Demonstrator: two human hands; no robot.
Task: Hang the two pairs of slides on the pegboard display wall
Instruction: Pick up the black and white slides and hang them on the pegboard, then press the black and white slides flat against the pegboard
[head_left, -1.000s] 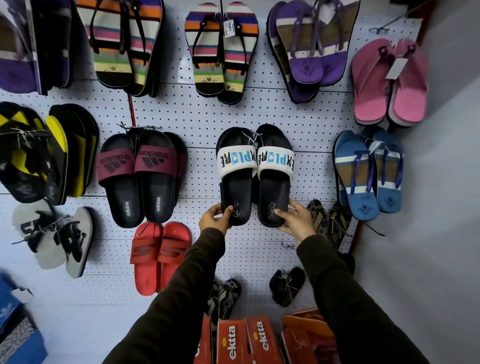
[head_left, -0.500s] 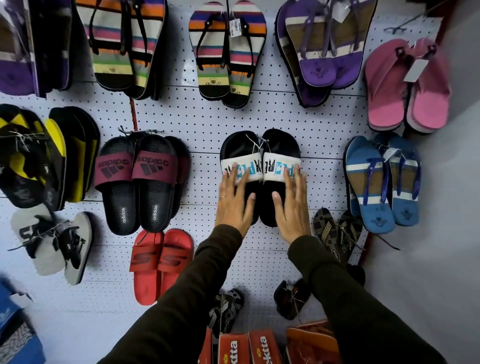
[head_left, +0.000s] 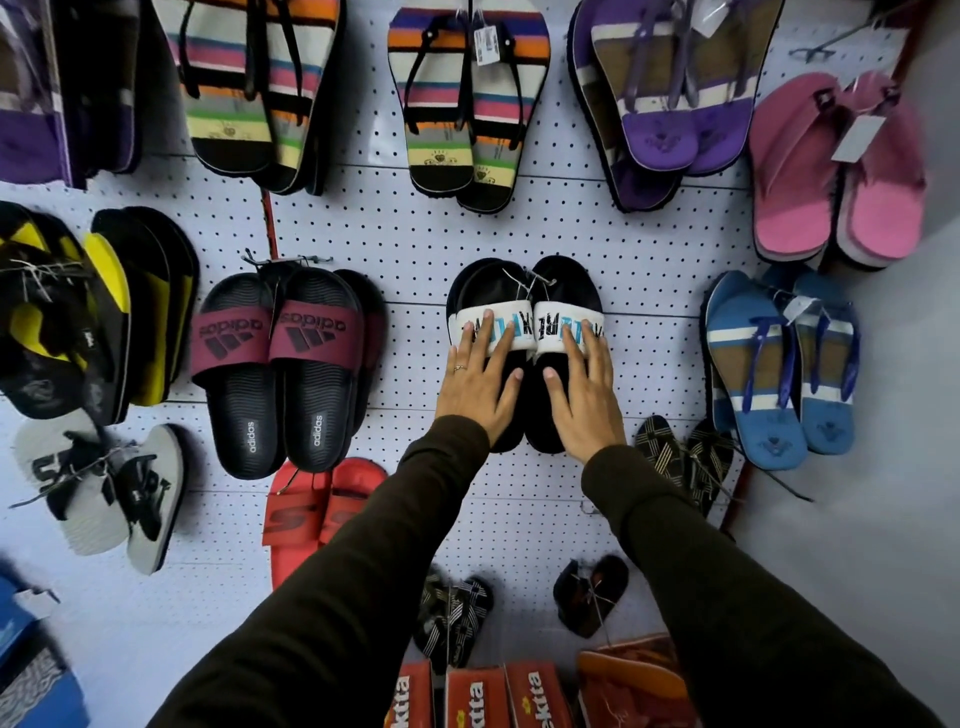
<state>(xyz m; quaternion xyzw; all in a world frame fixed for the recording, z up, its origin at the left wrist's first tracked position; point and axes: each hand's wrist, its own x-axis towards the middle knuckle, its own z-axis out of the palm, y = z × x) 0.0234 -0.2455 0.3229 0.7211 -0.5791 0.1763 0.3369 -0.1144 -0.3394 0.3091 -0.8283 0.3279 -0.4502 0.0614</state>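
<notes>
A pair of black slides with white lettered straps hangs at the middle of the white pegboard wall. My left hand lies flat on the left slide, fingers spread up onto its strap. My right hand lies flat on the right slide the same way. Neither hand grips anything. To the left hangs a pair of black slides with maroon adidas straps on a hook.
Striped flip-flops, purple, pink and blue pairs hang around. Red slides and small dark sandals hang lower. Orange shoe boxes stand at the bottom.
My hands let go of the heels of the white-strapped slides and slid up, now pressing flat over the slides with fingertips on the straps. The view has shifted slightly.
</notes>
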